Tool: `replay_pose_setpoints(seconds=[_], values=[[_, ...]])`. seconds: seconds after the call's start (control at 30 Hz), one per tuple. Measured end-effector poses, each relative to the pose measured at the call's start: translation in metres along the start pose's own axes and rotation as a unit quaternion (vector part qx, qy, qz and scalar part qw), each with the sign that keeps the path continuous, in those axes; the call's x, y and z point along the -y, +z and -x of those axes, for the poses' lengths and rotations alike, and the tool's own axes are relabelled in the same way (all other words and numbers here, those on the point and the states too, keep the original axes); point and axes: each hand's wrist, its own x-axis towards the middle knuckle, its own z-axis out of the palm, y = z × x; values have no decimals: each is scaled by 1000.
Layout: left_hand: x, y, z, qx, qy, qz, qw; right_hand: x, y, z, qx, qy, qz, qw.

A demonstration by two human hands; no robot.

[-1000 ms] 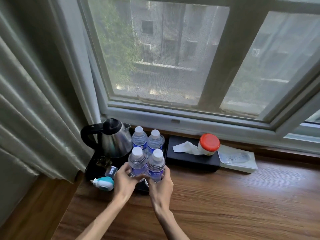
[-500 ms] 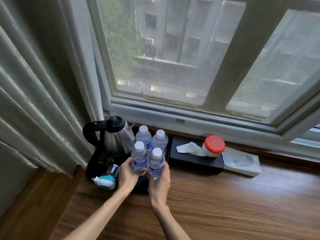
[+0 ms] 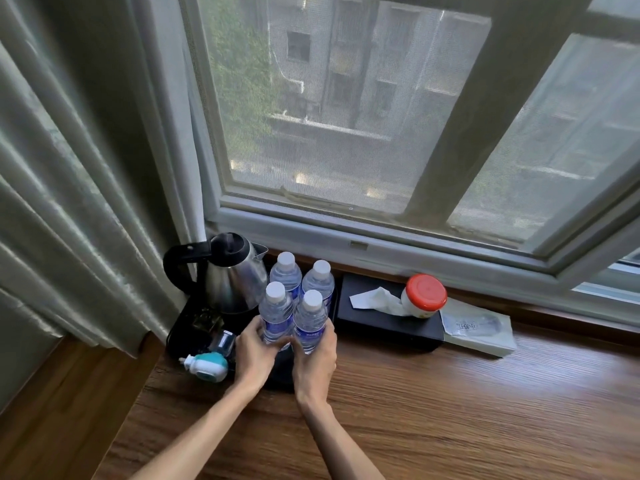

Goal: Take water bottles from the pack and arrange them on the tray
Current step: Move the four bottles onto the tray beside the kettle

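Several clear water bottles with white caps and blue labels stand upright in a tight block on the black tray [image 3: 180,327]. My left hand [image 3: 254,355] wraps the front left bottle [image 3: 276,311] low on its body. My right hand [image 3: 315,362] wraps the front right bottle [image 3: 310,318] the same way. Behind them stand two more bottles, the back left bottle [image 3: 286,273] and the back right bottle [image 3: 320,280], untouched. The bottoms of the front bottles are hidden by my hands. No pack is in view.
A steel kettle [image 3: 228,275] with a black handle fills the tray's back left. A teal-and-white plug-in device [image 3: 206,365] lies at the tray's front. Right of the tray sits a black tissue box [image 3: 384,323] with a red-lidded jar [image 3: 424,296], then a flat packet [image 3: 478,327]. Curtain at left, window behind.
Both hands have stayed on the two front bottles, which sit a little closer to the back pair. The camera has moved nearer and slightly left.
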Motion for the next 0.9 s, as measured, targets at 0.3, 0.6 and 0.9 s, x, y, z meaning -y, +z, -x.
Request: replay_pose_setpoints(seconds=[0.3,0.6,0.9], values=[[-4,3,7,-35,12,-21,999,4,5,3,-15,11,3,1000],[-2,0,6,-39,9,-50,998,1,8,2,0,19,0,1000],[-12,-5,7,-23,6,-65,998,0,1,-3,13,18,-6,1000]])
